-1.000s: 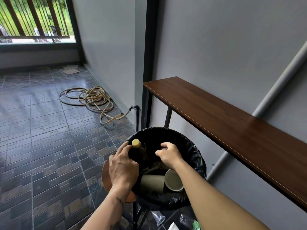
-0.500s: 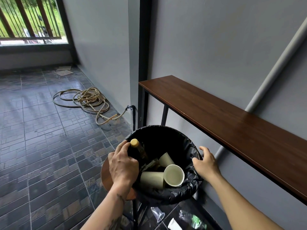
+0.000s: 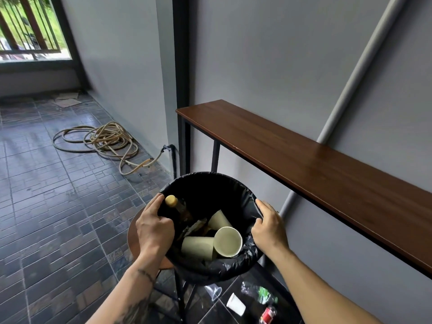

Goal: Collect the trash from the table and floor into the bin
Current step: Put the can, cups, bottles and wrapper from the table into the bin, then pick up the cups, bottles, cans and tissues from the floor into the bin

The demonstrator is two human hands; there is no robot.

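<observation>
A round bin (image 3: 210, 183) lined with a black bag stands on a wooden stool (image 3: 133, 239). Inside lie beige paper cups (image 3: 228, 241), a brown bottle (image 3: 174, 204) with a tan cap, and crumpled scraps. My left hand (image 3: 154, 226) grips the bag's left rim beside the bottle. My right hand (image 3: 268, 224) holds the bag's right rim. On the floor below the bin lie a white cup (image 3: 236, 304), a clear plastic cup (image 3: 214, 291), a crushed clear bottle with a green label (image 3: 260, 293) and a red can (image 3: 268, 315).
A long brown wooden table (image 3: 327, 167) on black legs runs along the grey wall to the right. A coiled hose (image 3: 102, 141) lies on the tiled floor at the left. Cardboard scraps (image 3: 67, 101) lie near the barred window.
My right hand came out of the bin and took hold of the bag's right rim. My left hand stayed on the left rim.
</observation>
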